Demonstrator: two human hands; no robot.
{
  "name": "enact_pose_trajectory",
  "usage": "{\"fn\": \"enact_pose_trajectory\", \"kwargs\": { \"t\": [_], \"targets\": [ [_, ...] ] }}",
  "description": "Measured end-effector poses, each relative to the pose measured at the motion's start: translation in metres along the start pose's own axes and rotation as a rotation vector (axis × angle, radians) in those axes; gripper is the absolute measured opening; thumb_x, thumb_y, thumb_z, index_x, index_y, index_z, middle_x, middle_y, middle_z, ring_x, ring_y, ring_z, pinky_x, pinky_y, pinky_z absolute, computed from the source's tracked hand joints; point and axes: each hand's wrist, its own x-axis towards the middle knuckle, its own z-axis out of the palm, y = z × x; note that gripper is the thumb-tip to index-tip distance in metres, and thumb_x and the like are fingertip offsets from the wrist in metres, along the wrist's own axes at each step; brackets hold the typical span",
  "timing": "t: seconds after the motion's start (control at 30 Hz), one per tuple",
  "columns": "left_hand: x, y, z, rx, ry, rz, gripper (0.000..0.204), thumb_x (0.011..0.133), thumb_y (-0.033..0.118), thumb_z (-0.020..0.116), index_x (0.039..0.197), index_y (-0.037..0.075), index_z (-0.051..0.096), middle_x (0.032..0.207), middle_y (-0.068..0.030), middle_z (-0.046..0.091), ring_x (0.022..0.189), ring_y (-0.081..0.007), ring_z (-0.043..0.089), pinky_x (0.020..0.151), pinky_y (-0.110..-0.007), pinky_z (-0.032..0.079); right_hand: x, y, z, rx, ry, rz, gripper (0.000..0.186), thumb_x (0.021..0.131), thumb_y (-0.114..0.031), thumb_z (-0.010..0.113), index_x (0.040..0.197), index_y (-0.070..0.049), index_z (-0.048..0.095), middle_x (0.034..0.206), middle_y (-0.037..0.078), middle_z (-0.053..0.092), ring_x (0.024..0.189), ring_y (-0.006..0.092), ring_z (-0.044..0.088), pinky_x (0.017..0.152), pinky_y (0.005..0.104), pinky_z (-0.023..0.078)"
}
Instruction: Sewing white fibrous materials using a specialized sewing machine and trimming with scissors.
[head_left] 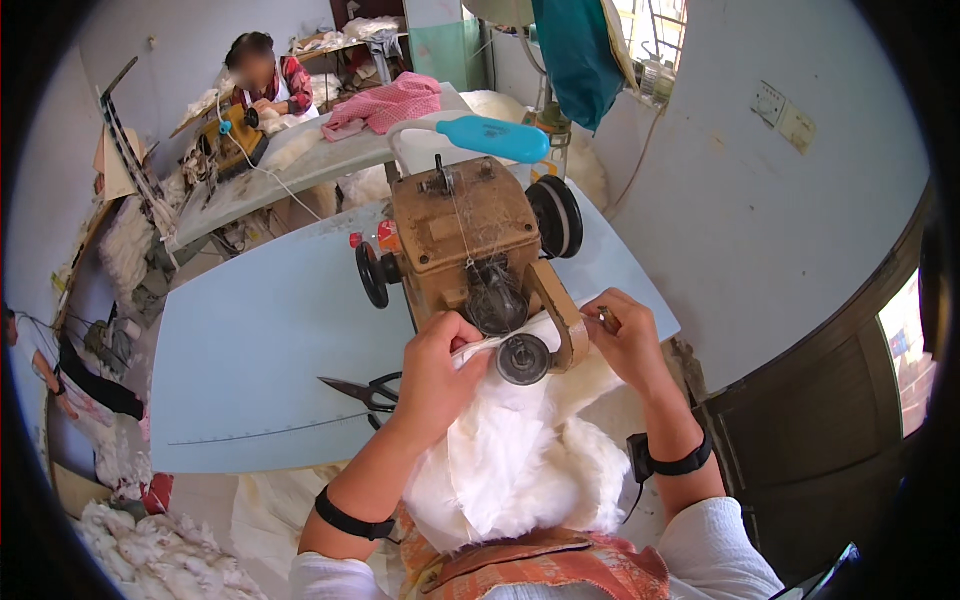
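A brown sewing machine (465, 215) with two round discs at its front stands on the light blue table. White fluffy fur (520, 455) passes between the discs and hangs down over my lap. My left hand (440, 365) pinches the fur's edge just left of the discs. On the other side, my right hand (625, 335) grips the fur close to the machine's curved arm, its fingers curled in. Black-handled scissors (370, 393) lie beside my left forearm. The exact seam between the discs is hidden.
A blue lamp (495, 138) reaches over the machine. Black wheels flank it: a handwheel (372, 275) and a larger pulley (556, 217). Behind, a person (270, 80) works at another machine (238, 140) near pink cloth (390, 103). White fur scraps (160, 555) heap at lower left.
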Motion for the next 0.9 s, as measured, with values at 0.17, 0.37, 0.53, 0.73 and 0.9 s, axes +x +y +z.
{"fn": "enact_pose_trajectory", "kwargs": {
  "t": [0.17,0.37,0.53,0.73,0.9],
  "targets": [
    [-0.002,0.000,0.011,0.143,0.023,-0.028,0.024,0.072,0.001,0.074,0.087,0.002,0.055,0.078,-0.0073,0.058,0.070,-0.0148,0.056,0.067,-0.029,0.048,0.000,0.007,-0.005,0.010,0.031,0.005,0.016,0.077,-0.002,0.075,0.086,0.003,0.063,0.077,0.007,0.056,0.059,0.0133,0.047,0.056,0.0267,0.040],
    [-0.027,-0.007,-0.017,0.134,-0.058,-0.044,0.034,0.075,0.016,0.078,0.096,0.002,0.055,0.083,-0.0115,0.062,0.077,-0.0212,0.061,0.075,-0.033,0.050,-0.004,0.012,-0.009,-0.017,0.042,0.011,0.015,0.077,-0.004,0.074,0.086,0.003,0.063,0.075,0.008,0.055,0.060,0.0140,0.046,0.056,0.0275,0.040],
    [-0.047,0.007,-0.036,0.180,-0.313,-0.367,0.040,0.078,0.026,0.078,0.099,0.000,0.057,0.090,-0.0143,0.066,0.080,-0.0199,0.063,0.076,-0.033,0.050,-0.004,0.010,-0.006,0.019,0.027,0.035,0.016,0.077,-0.005,0.075,0.086,0.003,0.063,0.075,0.007,0.055,0.060,0.0140,0.045,0.056,0.0275,0.040],
    [-0.038,0.023,-0.037,0.244,-0.169,-0.245,0.033,0.077,0.024,0.078,0.089,-0.001,0.060,0.080,-0.0145,0.067,0.069,-0.0177,0.062,0.066,-0.033,0.050,-0.004,0.012,-0.005,0.018,0.025,0.023,0.017,0.077,-0.005,0.075,0.087,0.003,0.063,0.077,0.007,0.056,0.059,0.0136,0.045,0.056,0.0270,0.039],
    [-0.004,-0.018,-0.034,0.378,0.002,-0.043,0.028,0.073,0.014,0.078,0.090,0.000,0.061,0.078,-0.0146,0.068,0.069,-0.0221,0.065,0.067,-0.037,0.052,-0.005,0.012,-0.007,0.018,0.034,0.004,0.018,0.076,-0.004,0.076,0.086,0.003,0.063,0.077,0.007,0.056,0.059,0.0127,0.045,0.055,0.0271,0.039]
  ]
}}
